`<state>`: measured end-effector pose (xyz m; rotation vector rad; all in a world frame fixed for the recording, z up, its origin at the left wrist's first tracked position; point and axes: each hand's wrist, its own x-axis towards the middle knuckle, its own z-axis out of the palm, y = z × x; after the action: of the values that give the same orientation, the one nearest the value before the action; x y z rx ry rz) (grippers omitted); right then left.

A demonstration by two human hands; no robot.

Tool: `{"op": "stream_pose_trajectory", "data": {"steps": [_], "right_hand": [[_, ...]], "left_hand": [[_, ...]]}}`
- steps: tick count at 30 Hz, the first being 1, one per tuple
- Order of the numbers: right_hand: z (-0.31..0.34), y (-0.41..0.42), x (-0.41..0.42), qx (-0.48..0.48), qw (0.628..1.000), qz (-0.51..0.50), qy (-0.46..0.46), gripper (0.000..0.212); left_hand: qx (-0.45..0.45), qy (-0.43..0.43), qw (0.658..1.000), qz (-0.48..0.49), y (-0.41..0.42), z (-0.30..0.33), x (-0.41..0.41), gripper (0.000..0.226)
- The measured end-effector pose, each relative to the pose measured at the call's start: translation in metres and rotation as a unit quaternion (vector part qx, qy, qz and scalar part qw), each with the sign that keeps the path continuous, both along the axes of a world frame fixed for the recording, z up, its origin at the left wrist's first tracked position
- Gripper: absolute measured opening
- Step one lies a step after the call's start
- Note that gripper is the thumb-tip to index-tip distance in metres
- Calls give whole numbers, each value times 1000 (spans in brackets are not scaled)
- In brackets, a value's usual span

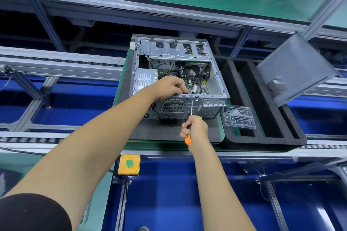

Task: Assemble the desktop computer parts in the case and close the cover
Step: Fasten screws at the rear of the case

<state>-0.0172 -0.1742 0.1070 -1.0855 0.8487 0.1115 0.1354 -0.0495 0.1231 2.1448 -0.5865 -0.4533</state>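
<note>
The open desktop case lies on its side on a grey foam pad, with its rear panel and fan grille facing me. Inside I see the power supply, the motherboard and loose cables. My left hand reaches over the rear edge into the case with curled fingers that pinch something small by the motherboard; what it is stays hidden. My right hand grips an orange-handled screwdriver. Its shaft points up to a screw near the top of the rear panel. The grey side cover leans tilted at the right.
A black foam tray with long slots sits right of the case. A clear plastic tray holding screws lies on its near left corner. A yellow box with a green button is mounted on the conveyor frame in front. Roller rails run left and right.
</note>
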Motion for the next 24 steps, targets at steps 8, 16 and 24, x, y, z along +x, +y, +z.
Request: {"op": "stream_pose_trajectory", "data": {"steps": [8,16,24], "right_hand": [[-3,-21,-19,-10,999,50,13,10],[-15,-13,-35,-233,968,72,-67,13],[-13,-13,-28,-320,942,78,-70,14]], "left_hand": [[-8,2,1000,-9,0,-3,2,19],[16,-7,998,-54,3,-4,-1,12],[31,-47,998,-36,2,-2,-3,28]]}}
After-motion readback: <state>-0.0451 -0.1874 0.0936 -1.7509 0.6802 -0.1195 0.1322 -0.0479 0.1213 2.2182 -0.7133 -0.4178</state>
